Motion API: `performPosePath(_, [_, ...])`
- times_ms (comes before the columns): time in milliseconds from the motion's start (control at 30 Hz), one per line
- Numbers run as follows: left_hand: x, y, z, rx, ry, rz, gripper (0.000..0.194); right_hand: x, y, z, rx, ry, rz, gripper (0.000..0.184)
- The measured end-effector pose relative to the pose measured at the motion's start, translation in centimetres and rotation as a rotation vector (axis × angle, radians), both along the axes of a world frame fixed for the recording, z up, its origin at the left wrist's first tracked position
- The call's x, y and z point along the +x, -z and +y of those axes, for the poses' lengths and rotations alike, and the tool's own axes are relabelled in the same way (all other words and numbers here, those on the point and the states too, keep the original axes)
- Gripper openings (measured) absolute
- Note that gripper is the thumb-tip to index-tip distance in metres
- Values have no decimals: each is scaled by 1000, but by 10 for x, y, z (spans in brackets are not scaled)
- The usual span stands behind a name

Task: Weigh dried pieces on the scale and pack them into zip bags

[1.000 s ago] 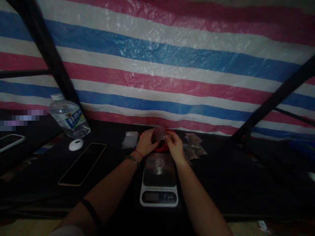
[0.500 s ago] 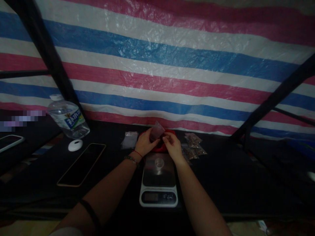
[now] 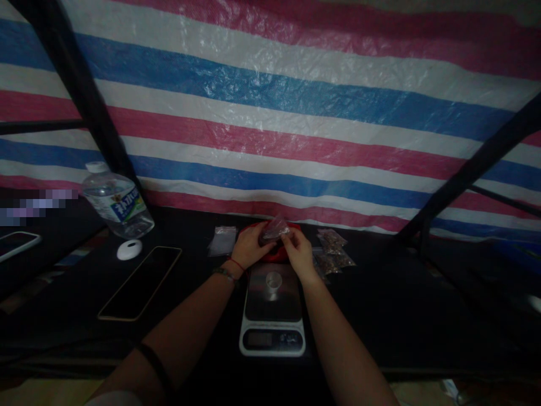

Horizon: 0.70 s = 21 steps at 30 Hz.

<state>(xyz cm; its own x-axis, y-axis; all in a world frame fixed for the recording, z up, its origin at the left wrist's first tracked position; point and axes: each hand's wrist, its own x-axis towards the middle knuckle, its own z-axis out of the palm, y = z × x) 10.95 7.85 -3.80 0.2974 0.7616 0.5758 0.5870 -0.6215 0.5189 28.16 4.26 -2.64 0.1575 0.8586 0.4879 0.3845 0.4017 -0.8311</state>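
A small clear plastic bag (image 3: 275, 226) is pinched between my two hands, over a red bag or bowl (image 3: 270, 257) whose shape is mostly hidden. My left hand (image 3: 250, 246) closes on the plastic bag's left side, with the thumb toward the middle. On its right edge, the fingers of my right hand (image 3: 298, 249) are pressed together. Just in front of my hands lies a white kitchen scale (image 3: 273, 341) with a dark metal plate. A small clear cup (image 3: 273, 282) stands on that plate. What the plastic bag contains is too dim to tell.
Filled small bags (image 3: 333, 252) lie right of my hands, and flat clear bags (image 3: 222, 241) lie left. Further left are a phone (image 3: 141, 283), a white rounded case (image 3: 129, 250) and a large plastic bottle (image 3: 118, 200). Dark slanted bars (image 3: 465, 169) frame a striped sheet (image 3: 296, 129) behind.
The small plastic bag has tipped from upright to lower and more to the right between my hands. My right fingers have shifted slightly along its edge. The scale and cup are unmoved.
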Motion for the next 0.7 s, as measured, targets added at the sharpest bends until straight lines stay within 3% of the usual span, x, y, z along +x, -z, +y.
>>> performPosePath(167, [1, 3, 3, -33, 115, -168, 69, 2, 0, 1, -21, 85, 17, 22])
performPosePath(300, [0, 9, 6, -236, 264, -572, 87, 3, 2, 5, -64, 81, 141, 21])
performPosePath(400, [-4, 10, 6, -359, 344, -703, 81, 2, 4, 6, -106, 49, 210, 22])
performPosePath(567, [-6, 6, 2, -454, 360, -724, 68, -1, 4, 5, -111, 21, 175, 19])
performPosePath(700, [-1, 3, 3, -489, 227, -814, 55, -3, 5, 4, -114, -20, 169, 18])
